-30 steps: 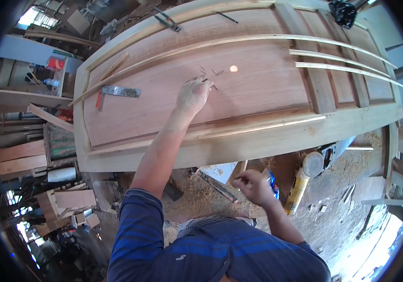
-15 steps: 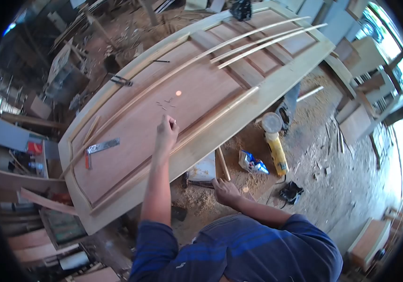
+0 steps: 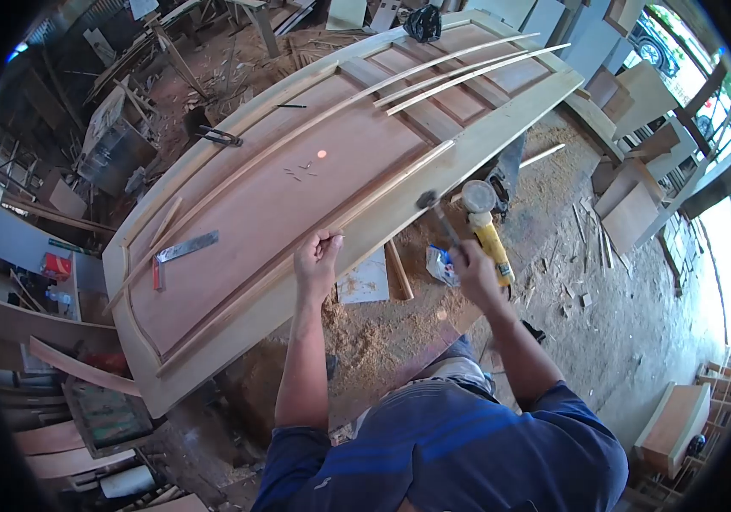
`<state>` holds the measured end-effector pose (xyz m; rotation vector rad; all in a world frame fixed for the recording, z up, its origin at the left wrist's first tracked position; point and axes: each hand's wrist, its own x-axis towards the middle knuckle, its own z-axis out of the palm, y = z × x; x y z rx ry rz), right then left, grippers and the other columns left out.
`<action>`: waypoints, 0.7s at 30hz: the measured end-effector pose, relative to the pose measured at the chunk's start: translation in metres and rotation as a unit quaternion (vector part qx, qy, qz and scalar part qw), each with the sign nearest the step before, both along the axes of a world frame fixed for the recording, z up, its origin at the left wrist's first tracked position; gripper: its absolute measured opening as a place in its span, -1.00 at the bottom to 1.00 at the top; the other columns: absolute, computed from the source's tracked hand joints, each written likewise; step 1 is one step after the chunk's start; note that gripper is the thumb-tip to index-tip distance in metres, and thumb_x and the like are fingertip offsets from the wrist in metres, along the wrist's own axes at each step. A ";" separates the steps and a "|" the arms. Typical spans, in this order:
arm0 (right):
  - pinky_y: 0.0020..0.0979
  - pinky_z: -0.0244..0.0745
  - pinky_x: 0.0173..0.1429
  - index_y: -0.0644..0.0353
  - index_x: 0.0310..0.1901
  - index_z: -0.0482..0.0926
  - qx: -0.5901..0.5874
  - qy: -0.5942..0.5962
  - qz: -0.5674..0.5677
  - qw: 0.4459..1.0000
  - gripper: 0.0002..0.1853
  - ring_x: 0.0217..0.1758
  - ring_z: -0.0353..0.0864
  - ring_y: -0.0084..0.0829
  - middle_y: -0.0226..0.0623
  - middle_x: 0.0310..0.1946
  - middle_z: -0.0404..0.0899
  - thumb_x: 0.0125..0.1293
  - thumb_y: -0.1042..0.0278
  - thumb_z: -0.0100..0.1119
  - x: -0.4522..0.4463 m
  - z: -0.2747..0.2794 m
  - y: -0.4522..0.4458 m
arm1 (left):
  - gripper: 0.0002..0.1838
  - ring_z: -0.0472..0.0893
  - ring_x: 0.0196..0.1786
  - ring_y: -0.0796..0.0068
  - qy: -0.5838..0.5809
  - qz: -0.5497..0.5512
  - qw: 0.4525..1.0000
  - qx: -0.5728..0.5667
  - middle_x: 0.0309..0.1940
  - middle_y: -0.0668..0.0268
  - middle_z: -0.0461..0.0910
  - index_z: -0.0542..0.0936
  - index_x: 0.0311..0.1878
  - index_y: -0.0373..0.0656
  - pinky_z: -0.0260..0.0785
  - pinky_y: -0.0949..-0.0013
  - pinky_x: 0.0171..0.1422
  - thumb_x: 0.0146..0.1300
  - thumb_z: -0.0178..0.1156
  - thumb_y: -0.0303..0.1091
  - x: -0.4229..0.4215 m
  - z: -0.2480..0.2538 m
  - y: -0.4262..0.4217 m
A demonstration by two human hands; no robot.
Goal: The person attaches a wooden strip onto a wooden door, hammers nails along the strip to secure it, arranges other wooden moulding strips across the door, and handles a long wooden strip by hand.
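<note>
A large wooden door panel [image 3: 255, 213] with a curved edge lies in front of me. My left hand [image 3: 318, 260] is at its near side, beside a long strip of wood moulding [image 3: 382, 198]. The fingers are pinched, and whatever is between them is too small to make out. My right hand [image 3: 474, 269] grips a hammer [image 3: 444, 224] by its handle, its blurred head raised near the door's edge. Several small nails [image 3: 300, 171] lie loose on the panel. Pincers [image 3: 220, 136] and a try square [image 3: 186, 247] rest farther off on the door.
Thin wood strips [image 3: 476, 77] and a black plastic bag [image 3: 423, 23] lie on the door's far end. A yellow angle grinder [image 3: 491, 243] and a blue-white packet [image 3: 442, 265] sit right of the door. Sawdust [image 3: 365, 341] covers the surface below; boards [image 3: 630, 205] lean at right.
My left hand has come back from near the nails to the near moulding. My right hand has lifted the hammer from low beside the door, up and to the right.
</note>
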<state>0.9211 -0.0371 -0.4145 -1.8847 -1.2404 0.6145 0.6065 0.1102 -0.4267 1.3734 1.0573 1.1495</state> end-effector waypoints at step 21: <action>0.04 0.58 0.01 0.23 0.21 0.62 -0.115 0.027 -0.081 0.990 -0.60 -0.10 0.78 0.23 0.21 -0.22 0.74 0.72 0.02 0.21 0.212 -0.038 0.141 | -0.78 0.83 0.08 0.49 0.123 -0.034 0.992 -0.012 0.05 0.17 0.87 0.78 0.16 -0.29 0.71 0.36 0.24 0.55 0.45 -0.43 0.301 -0.027 0.188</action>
